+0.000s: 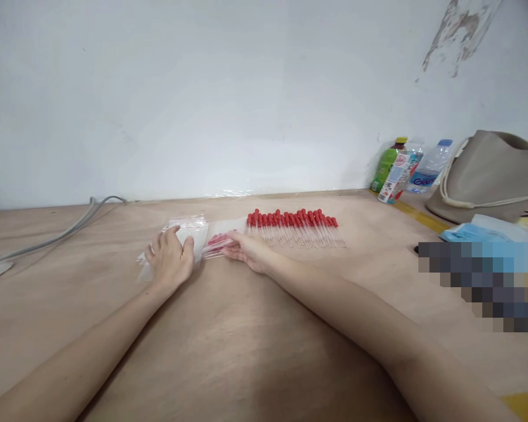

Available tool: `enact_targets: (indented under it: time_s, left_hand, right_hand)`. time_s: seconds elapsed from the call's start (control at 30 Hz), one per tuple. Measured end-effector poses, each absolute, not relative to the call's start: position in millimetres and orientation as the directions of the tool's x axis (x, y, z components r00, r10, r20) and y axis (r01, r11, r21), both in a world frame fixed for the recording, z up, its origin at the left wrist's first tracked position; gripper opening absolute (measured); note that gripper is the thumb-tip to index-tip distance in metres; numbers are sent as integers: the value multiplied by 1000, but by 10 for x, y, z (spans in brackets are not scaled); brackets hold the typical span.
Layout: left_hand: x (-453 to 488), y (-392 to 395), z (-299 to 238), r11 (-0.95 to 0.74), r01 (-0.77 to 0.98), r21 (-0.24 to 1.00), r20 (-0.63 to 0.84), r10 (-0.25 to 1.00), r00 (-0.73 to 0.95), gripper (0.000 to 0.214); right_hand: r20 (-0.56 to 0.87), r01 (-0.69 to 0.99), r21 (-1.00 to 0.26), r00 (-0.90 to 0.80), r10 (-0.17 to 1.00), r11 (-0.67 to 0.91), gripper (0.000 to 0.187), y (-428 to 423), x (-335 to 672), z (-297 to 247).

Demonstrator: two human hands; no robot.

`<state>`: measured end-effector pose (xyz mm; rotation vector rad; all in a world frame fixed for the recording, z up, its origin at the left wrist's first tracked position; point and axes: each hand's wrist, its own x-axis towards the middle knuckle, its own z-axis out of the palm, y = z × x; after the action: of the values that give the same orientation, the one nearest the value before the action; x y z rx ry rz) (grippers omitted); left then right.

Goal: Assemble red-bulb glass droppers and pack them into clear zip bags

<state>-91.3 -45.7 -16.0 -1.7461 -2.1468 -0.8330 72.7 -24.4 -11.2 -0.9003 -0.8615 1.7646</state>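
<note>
On a wooden table (pixel 246 328), a clear plastic bag (pixel 217 234) with red-capped droppers inside lies between my hands. My left hand (pixel 171 258) rests flat on a small pile of clear bags (pixel 182 225), fingers stretched out. My right hand (pixel 249 251) lies on the filled bag's right end, fingers extended along it. Just right of that hand, a long row of red-capped glass droppers (pixel 297 227) is laid out side by side on the table.
A grey cable (pixel 61 234) runs along the table's back left. At the back right stand a green bottle (pixel 388 165) and two water bottles (pixel 429 167), beside a beige bag (pixel 488 176). Blue packets (pixel 479 231) lie near a blurred patch.
</note>
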Motion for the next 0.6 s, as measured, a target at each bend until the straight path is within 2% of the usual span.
enact_targets:
  time_s: [0.07, 0.13, 0.2, 0.3, 0.4, 0.47, 0.6]
  left_hand:
    - [-1009, -403, -165, 190, 951, 244, 434, 855, -283, 51]
    - [-1105, -350, -196, 245, 950, 194, 328, 897, -298, 55]
    - [-1195, -308, -240, 247, 961, 123, 244, 931, -271, 55]
    - [-1305, -285, -288, 159, 987, 36, 241, 957, -163, 52]
    - [-1372, -297, -268, 84, 996, 7, 275, 958, -82, 48]
    - [-1373, -307, -211, 59, 998, 9, 288, 956, -59, 49]
    - [-1187, -371, -33, -12, 1000, 11, 395, 919, 6, 47]
  right_hand:
    - [-264, -313, -872, -345, 901, -376, 19, -278, 858, -137]
    - [-277, -190, -912, -370, 887, -364, 25, -325, 1036, -168]
    - [-175, -27, -980, -372, 912, -199, 25, -395, 1242, -207]
    - [-1, 140, -989, -364, 931, 53, 26, -540, 1562, -281]
    - [87, 223, -958, -380, 921, 183, 26, -671, 1835, -351]
    - [175, 292, -916, -328, 928, 276, 27, -713, 1960, -379]
    - [443, 556, -699, -156, 883, 449, 22, -673, 2067, -370]
